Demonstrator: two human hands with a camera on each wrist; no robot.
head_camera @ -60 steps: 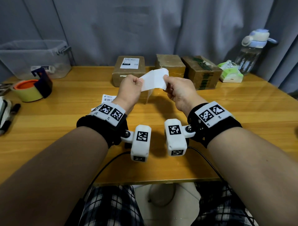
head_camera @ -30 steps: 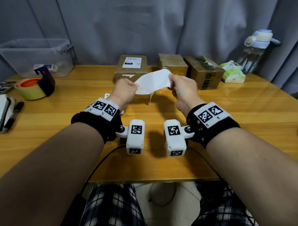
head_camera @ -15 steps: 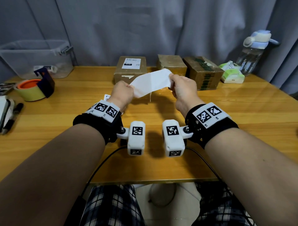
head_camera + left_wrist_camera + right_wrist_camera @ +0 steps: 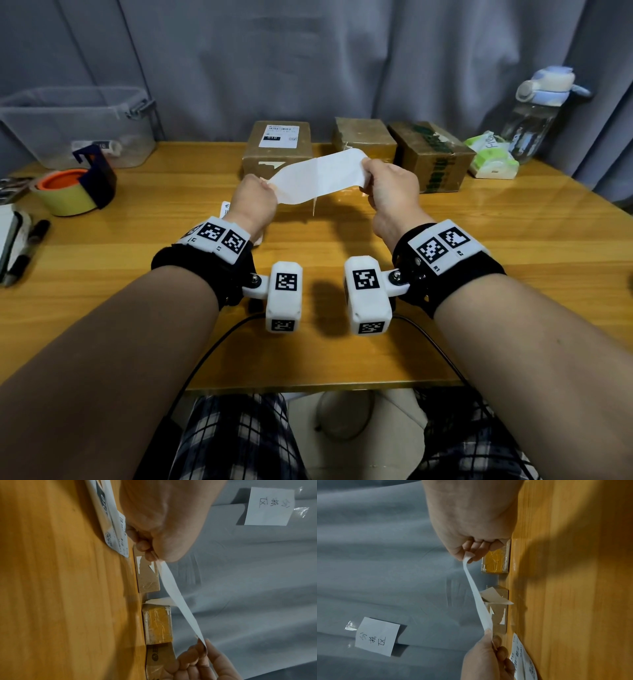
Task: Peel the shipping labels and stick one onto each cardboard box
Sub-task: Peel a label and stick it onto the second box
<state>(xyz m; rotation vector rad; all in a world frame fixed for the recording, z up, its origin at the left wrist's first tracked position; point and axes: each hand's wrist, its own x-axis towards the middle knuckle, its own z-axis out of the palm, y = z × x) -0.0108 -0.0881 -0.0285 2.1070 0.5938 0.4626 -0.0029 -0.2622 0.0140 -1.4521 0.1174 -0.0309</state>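
left hand and right hand each pinch an end of the white shipping label, stretched between them above the worktop

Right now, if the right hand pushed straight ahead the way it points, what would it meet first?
Probably the middle unlabelled brown cardboard box, directly beyond the right hand holding the white label sheet; depth is uncertain.

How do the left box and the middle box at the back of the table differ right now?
The left box carries a printed label on top; the middle box has a bare top. The left box's front shows torn white paper remnants; the middle box's front is hidden behind the held label. Both are brown cardboard, standing flat.
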